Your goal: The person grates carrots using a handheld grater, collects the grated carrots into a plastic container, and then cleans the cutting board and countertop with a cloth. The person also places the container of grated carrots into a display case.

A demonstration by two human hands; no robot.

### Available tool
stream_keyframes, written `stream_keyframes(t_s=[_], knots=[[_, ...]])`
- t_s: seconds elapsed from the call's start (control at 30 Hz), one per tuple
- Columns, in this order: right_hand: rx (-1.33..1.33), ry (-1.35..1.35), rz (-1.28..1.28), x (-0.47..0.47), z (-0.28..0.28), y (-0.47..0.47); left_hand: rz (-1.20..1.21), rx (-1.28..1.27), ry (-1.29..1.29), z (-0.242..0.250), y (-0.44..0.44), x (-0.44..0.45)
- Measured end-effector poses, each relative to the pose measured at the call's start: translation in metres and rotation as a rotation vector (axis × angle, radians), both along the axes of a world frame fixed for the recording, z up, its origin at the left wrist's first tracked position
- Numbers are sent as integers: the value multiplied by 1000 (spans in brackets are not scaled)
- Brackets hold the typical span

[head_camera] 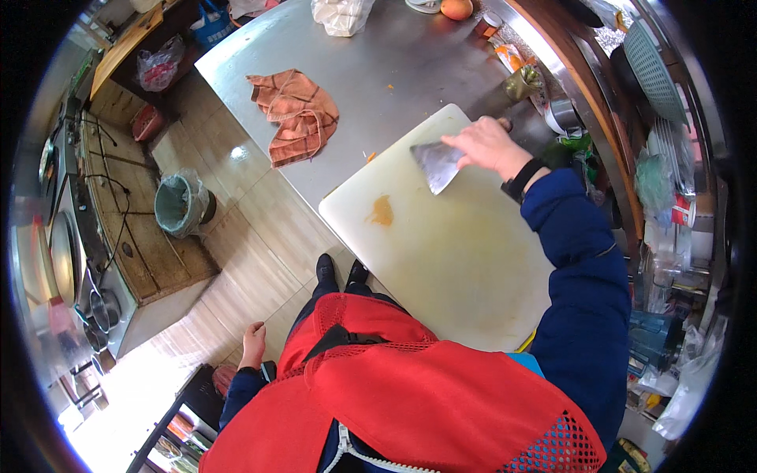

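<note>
My right hand (488, 146) grips a broad-bladed kitchen knife (436, 165), apparently a cleaver, over the far part of a large white cutting board (473, 260). The blade points towards me and left; most of the handle is hidden by my hand. I cannot tell whether the blade touches the board. A wet orange-brown smear (382, 211) lies on the board's left side. Away from the table, my left hand (254, 344) hangs low beside my body over the floor. Its fingers look loosely curled, with no object visible in them.
The board lies on a steel table (366, 77) with an orange checked cloth (298, 115). Beyond stand a white plastic bag (343, 15) and an orange-red fruit (456, 8). Packets and a metal pot (562, 116) line the right. A lined bin (180, 204) stands on the floor.
</note>
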State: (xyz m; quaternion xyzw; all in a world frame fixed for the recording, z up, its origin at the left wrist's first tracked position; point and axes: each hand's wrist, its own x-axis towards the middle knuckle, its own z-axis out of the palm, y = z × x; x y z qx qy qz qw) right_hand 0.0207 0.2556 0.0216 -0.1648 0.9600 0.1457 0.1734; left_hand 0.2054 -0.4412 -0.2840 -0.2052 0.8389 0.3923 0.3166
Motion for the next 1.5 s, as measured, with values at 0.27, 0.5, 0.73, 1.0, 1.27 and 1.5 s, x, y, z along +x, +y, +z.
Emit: stream_keyframes(t_s=[0.27,0.5,0.73,1.0,1.27,1.5], knots=[[-342,220,-102,83,-23,-45,-35,-166,-72,3,-9,-9],[-75,83,-818,228,9,61,-115,-62,68,54,30,-32],[-76,-15,-529,177,-10,33,-220,-180,8,39,-7,-18],[-8,-31,-219,91,-4,-72,-63,-3,29,-12,-48,-34],[-296,158,-122,12,-47,-267,181,39,-24,-50,-143,-89],[-518,324,80,-227,-47,-549,531,-24,-26,-58,-262,-81]])
